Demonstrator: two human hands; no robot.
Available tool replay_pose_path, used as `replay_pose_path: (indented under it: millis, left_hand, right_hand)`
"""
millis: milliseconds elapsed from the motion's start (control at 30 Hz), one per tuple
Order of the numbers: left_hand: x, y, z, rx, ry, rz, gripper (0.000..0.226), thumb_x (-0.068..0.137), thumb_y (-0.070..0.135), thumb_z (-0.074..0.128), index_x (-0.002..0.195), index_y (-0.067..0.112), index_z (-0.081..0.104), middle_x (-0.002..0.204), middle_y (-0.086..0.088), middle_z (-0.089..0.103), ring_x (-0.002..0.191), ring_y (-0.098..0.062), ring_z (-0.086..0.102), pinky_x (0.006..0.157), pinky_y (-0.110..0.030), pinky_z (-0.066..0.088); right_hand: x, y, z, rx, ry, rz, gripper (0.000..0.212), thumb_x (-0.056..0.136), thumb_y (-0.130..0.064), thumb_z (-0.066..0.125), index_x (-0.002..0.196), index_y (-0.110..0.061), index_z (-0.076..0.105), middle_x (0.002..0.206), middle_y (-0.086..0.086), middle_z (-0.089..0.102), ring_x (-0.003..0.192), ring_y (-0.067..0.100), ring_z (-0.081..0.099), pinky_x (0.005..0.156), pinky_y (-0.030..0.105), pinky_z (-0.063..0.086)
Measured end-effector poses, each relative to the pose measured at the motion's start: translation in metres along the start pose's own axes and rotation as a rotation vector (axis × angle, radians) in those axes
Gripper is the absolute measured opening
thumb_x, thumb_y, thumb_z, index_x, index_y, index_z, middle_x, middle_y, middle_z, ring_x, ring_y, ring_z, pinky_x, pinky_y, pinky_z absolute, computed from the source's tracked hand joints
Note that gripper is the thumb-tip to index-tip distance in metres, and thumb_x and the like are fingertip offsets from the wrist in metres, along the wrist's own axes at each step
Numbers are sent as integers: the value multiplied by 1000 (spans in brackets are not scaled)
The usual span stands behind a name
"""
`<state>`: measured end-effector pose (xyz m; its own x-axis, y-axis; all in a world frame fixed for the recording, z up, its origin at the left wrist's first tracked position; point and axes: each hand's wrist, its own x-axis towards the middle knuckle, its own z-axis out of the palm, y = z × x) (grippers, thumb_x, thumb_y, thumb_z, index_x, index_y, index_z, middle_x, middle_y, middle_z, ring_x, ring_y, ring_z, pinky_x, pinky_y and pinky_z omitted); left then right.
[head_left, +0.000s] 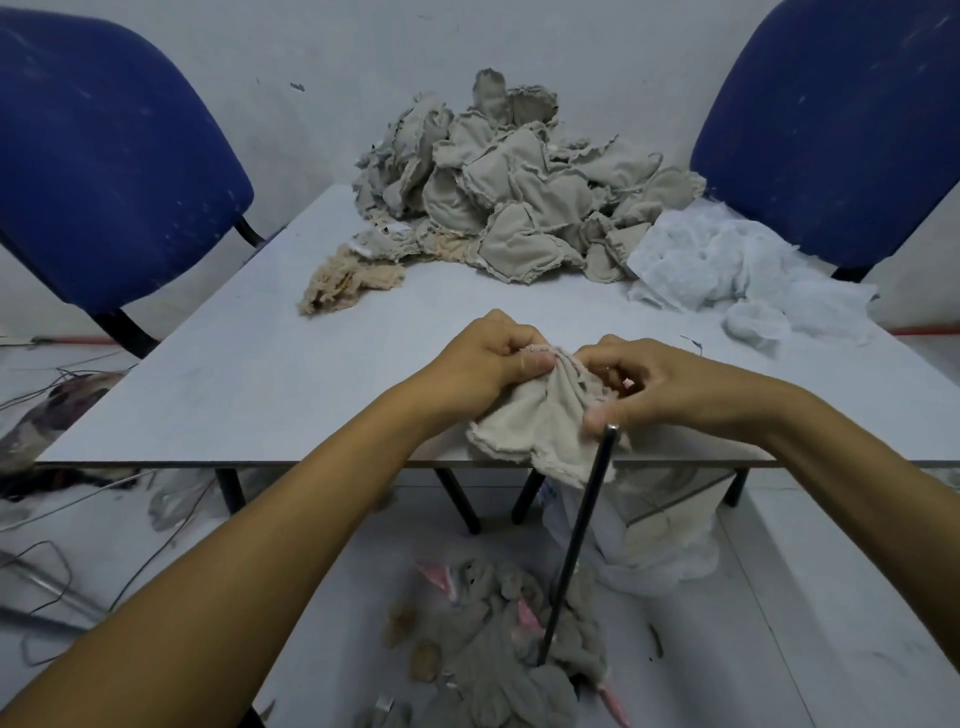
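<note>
A beige fabric piece (535, 421) with frayed edges hangs over the near edge of the grey table (249, 374). My left hand (488, 364) pinches its bunched top between thumb and fingers. My right hand (654, 384) grips the same piece from the right side, fingers curled into the cloth. A thin black rod (576, 545) runs from just below my right thumb down to the floor; whether that hand holds it I cannot tell.
A large heap of beige fabric pieces (509, 192) fills the far middle of the table, with white stuffing (737, 265) to its right. Two blue chairs (104, 156) (841, 130) flank the table. Stuffed grey plush shapes (509, 649) and loose wires (62, 571) lie on the floor.
</note>
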<state>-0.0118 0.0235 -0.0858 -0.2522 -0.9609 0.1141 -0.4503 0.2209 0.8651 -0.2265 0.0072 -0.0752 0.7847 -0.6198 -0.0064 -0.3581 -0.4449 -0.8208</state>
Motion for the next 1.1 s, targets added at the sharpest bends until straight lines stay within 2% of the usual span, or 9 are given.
replay_pose_path:
  millis: [67,200,367,500,600,733,833,1000,1100]
  left_hand:
    - [-1,-1,2,42,-11,-17,29,100,12,55,79,-7,63,89,1,44,74,-3,49,69,-13,40]
    - [-5,3,4,64,-111,2,53,99,33,55,78,-16,57,89,-13,44,79,-17,45,72,-27,37]
    - [-10,17,-8,318,-334,-17,24,65,55,78,81,38,71,107,-3,46,97,-11,47,74,-19,37]
    - [-8,15,-8,427,-96,262,21,85,29,75,95,13,66,97,-3,55,86,-16,52,71,-27,42]
    - [-14,25,-1,505,81,529,11,86,15,67,89,6,63,82,-2,58,70,-18,48,61,-34,41]
    - [-25,40,7,644,251,807,17,82,18,61,83,0,58,81,-3,47,70,-13,35,57,-30,33]
    - [-31,49,5,727,423,1036,22,86,12,68,77,-6,61,77,-20,55,67,-28,46,57,-37,36]
    - [-46,37,16,762,418,1202,22,85,11,76,76,2,59,70,-19,58,61,-27,48,52,-40,36]
    - [-54,21,26,750,380,1174,28,86,7,71,84,10,44,71,-17,56,63,-26,43,54,-40,32]
  right_hand:
    - [2,-2,2,-150,-63,47,21,74,-32,85,84,-28,67,88,-8,44,75,-2,43,65,11,34]
    - [5,-1,10,-144,72,40,27,79,-38,78,67,-19,63,85,-3,43,74,4,45,66,20,35]
    - [-1,3,5,-52,230,42,21,83,-36,65,83,-17,74,87,4,53,75,6,51,71,21,38]
    - [-10,-5,-1,13,173,50,40,92,-47,62,87,-7,65,90,-3,49,72,3,50,66,16,40]
    - [-21,-17,-9,-204,72,21,32,73,-56,73,91,-30,66,98,-14,46,90,2,50,76,14,42]
    - [-30,-32,-2,-399,353,-306,22,72,-17,77,77,-29,59,93,-3,50,80,14,51,70,22,40]
    - [-35,-41,4,-593,535,-514,20,74,-13,78,83,-17,61,93,2,49,77,15,46,68,22,37]
    - [-47,-33,29,-928,606,-613,22,79,-17,75,76,-1,61,88,16,53,79,26,42,68,37,34]
    - [-50,-13,51,-902,648,-569,18,76,-9,77,79,3,65,86,19,54,74,30,45,64,41,36]
